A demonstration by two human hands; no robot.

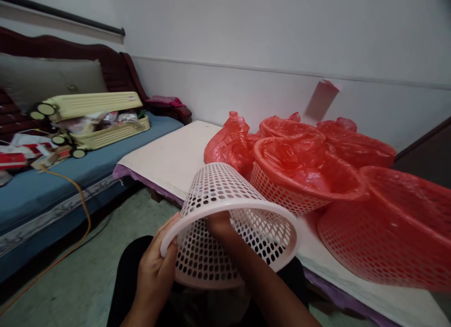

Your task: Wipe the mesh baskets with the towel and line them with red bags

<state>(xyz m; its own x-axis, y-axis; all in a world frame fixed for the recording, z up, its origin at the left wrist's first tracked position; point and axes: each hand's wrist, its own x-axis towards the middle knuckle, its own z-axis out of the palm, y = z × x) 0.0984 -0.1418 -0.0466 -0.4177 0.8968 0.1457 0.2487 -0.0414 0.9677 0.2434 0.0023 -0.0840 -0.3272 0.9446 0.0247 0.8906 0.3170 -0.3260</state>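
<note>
A white perforated plastic basket (246,204) lies tilted on its side over my lap, its mouth turned towards me. My left hand (157,266) is wrapped round the left part of the rim, thumb inside and fingers outside. Reaching through the mouth, my right hand (219,223) is inside the basket. Its fingers are hidden, so whether it holds anything does not show. Just beyond stands a basket lined with a red plastic bag (338,188), close to the white basket's far side. Another red-covered basket (387,242) stands to the right.
Several more red bags (229,144) and bag-covered baskets stand on the white board (165,160) by the wall. At left, a blue-covered bed (116,153) carries an open yellow suitcase (102,104). An orange cord (84,209) runs down to the floor.
</note>
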